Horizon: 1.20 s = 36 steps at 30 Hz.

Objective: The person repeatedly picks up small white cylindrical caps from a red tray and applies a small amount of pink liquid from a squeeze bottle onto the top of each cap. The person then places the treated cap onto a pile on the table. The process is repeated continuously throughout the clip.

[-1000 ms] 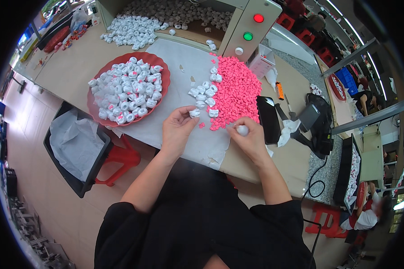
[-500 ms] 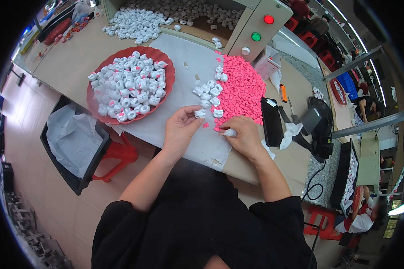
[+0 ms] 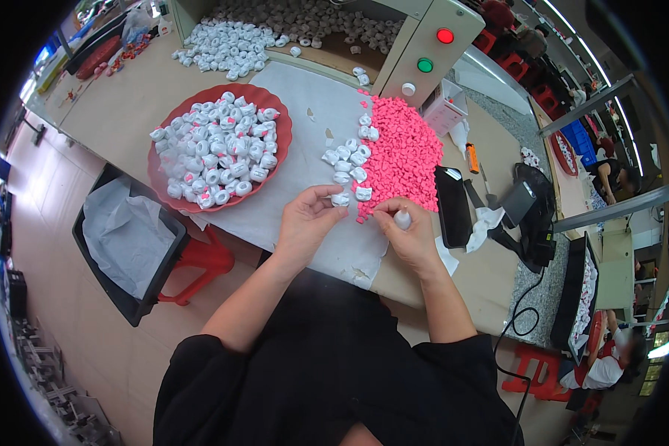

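My left hand [image 3: 305,227] pinches a small rounded white piece [image 3: 340,200] between thumb and fingertips, over the white sheet [image 3: 297,111]. My right hand [image 3: 412,241] is closed round a small white squeeze bottle [image 3: 402,218], most of it hidden in the palm. The thumb and forefinger of that hand come together at the near edge of a heap of small pink pieces [image 3: 401,156]; whether they pinch one I cannot make out. Several loose white pieces [image 3: 342,153] lie along the heap's left side. A red scalloped bowl [image 3: 284,134] holds many white pieces, some with pink parts on them.
A machine [image 3: 394,63] with lit buttons stands at the back, white pieces [image 3: 227,44] piled in and beside it. Right of the heap lie a black phone [image 3: 453,204], an orange-handled cutter [image 3: 472,157] and a cable [image 3: 524,320]. A lined black tray [image 3: 130,238] rests on a red stool [image 3: 204,260].
My right hand has tipped the bottle from pointing left to pointing up, its fingertips now closed at the pink heap's edge. The left hand still holds its white piece.
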### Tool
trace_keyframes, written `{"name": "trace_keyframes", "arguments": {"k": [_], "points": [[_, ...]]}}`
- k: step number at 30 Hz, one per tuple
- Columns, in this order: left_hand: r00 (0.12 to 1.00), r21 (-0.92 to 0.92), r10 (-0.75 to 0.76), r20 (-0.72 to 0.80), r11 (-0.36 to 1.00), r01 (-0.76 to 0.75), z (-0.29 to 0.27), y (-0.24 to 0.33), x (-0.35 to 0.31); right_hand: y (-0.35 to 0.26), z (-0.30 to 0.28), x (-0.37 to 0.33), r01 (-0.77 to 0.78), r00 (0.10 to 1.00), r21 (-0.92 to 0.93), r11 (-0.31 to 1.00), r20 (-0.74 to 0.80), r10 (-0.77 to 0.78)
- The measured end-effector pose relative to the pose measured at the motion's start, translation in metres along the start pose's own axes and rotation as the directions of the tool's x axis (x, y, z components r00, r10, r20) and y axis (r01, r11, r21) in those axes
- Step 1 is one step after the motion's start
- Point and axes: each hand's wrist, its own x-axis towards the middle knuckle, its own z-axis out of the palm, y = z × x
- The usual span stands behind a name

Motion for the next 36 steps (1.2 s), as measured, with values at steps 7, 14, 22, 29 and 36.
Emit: {"name": "trace_keyframes", "arguments": {"k": [7,14,22,29,36], "points": [[0.999,-0.033,-0.026,0.023,0.999,0.027,0.013,0.004,-0.008,-0.002,0.015,-0.002,-0.135,0.985,0.570,0.811,-0.013,0.173],[0.998,0.020,-0.002,0.055,1.000,0.000,0.011,0.002,-0.010,0.004,0.025,-0.006,-0.127,0.983,0.589,0.798,-0.030,0.179],[0.989,0.093,0.012,0.145,0.995,-0.025,0.010,0.001,-0.012,0.001,0.027,-0.009,-0.114,0.990,0.472,0.874,-0.023,0.142],[0.990,0.126,0.033,0.140,0.991,-0.050,0.012,0.000,-0.012,0.002,0.025,-0.009,-0.136,0.985,0.448,0.883,-0.030,0.167],[0.992,0.186,-0.004,0.124,0.982,-0.020,0.009,0.002,-0.013,0.006,0.029,-0.010,-0.072,0.991,0.289,0.955,-0.091,0.102]]}}
